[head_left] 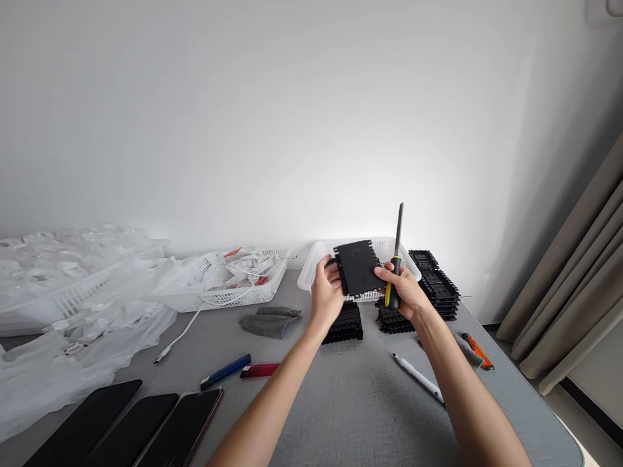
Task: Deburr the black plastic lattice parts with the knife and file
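My left hand (327, 290) is closed on the left edge of a black plastic panel (357, 267) with notched, toothed sides, held up above the table. My right hand (405, 288) pinches the panel's right edge between thumb and fingers. The same hand also grips a hand file (393, 279) by its black and yellow handle, its narrow metal blade pointing up. Below the panel stand a stack of similar black panels (345, 322) and another stack (392, 318), partly hidden by my right hand. Behind is a white plastic basket (311, 269).
More black panels (440, 292) are stacked at the right. A white marker (418, 377), an orange cutter (478, 352), a blue cutter (225, 371), a red object (260, 370), a grey cloth (270, 322) and several phones (180, 428) lie about. A cable basket (233, 298) stands left.
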Demonstrator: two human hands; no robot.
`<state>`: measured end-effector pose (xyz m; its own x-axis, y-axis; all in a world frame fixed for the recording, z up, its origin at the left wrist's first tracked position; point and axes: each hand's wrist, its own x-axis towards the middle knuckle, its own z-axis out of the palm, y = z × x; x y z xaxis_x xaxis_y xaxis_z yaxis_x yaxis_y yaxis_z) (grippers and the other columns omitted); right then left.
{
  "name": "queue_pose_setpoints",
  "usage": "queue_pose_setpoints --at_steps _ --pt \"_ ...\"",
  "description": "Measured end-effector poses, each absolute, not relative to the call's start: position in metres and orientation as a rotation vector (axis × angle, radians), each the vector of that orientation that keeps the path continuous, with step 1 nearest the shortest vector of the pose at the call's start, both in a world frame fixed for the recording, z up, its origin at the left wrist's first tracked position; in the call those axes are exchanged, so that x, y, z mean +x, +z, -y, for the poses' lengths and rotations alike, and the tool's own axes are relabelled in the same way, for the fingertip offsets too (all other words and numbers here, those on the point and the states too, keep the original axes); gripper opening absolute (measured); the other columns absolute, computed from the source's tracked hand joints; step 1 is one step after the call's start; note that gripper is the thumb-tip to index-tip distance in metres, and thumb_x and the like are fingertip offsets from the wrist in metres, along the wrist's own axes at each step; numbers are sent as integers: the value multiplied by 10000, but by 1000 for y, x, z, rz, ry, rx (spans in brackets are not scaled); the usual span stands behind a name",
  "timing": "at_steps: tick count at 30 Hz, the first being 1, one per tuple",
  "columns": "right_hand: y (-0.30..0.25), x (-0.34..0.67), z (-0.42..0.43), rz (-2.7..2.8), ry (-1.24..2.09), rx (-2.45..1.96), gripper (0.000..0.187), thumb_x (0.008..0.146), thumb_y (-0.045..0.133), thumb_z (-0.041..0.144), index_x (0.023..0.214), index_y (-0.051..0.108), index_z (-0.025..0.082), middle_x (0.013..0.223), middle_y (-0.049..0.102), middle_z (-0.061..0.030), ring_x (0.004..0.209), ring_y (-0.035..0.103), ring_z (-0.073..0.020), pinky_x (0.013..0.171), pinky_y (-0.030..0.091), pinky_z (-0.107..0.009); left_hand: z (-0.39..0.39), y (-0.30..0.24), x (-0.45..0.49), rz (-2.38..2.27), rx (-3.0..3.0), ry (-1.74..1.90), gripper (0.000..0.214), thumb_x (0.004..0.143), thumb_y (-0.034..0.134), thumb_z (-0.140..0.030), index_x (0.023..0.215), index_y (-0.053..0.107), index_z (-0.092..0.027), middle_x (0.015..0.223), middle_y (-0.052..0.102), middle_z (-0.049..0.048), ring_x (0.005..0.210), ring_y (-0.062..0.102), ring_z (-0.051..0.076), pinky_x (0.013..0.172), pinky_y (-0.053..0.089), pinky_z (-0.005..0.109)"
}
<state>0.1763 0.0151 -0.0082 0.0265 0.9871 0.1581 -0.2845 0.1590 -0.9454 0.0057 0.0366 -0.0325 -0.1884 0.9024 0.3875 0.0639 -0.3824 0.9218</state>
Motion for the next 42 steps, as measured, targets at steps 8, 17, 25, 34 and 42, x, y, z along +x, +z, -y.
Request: queue_pose_setpoints --at_steps 8,17,25,34,42 --pt "-15 176 -23 927 1228 -793 562 506 915 373 692 406 224 636 423 85 604 458 -91 570 409 -233 -28 -21 10 -752 1131 1485 432 753 700 -429 1113 618 -205 967 724 71 831 678 211 613 509 284" --pt "-17 199 -29 1061 1060 -754 525 590 886 428 691 409 232 951 717 -56 980 656 -247 814 507 -367 -33 -16 -7 -940 1331 1400 450 723 756 -529 1011 753 -183 961 741 86 825 642 202 622 447 254" --pt "-26 195 -34 1245 1108 -793 552 572 892 358 586 356 225 636 485 47 684 524 -142 718 455 -316 -35 -11 -12 -901 1089 1328 486 641 833 -545 950 778 -174 924 741 77 771 662 185 605 485 253" --pt "-26 189 -36 1098 911 -787 596 537 881 449 562 325 236 622 419 40 654 461 -139 720 459 -331 -44 -22 -16 -806 1204 1373 545 620 886 -395 1071 720 -136 1049 760 109 991 689 229 864 506 303" --pt "-27 186 -33 1178 782 -927 520 586 844 396 597 349 235 625 382 55 622 387 -126 629 365 -295 -43 -27 -9 -878 1376 1414 688 700 828 -430 1286 612 -141 1067 763 142 1080 688 301 995 493 434"
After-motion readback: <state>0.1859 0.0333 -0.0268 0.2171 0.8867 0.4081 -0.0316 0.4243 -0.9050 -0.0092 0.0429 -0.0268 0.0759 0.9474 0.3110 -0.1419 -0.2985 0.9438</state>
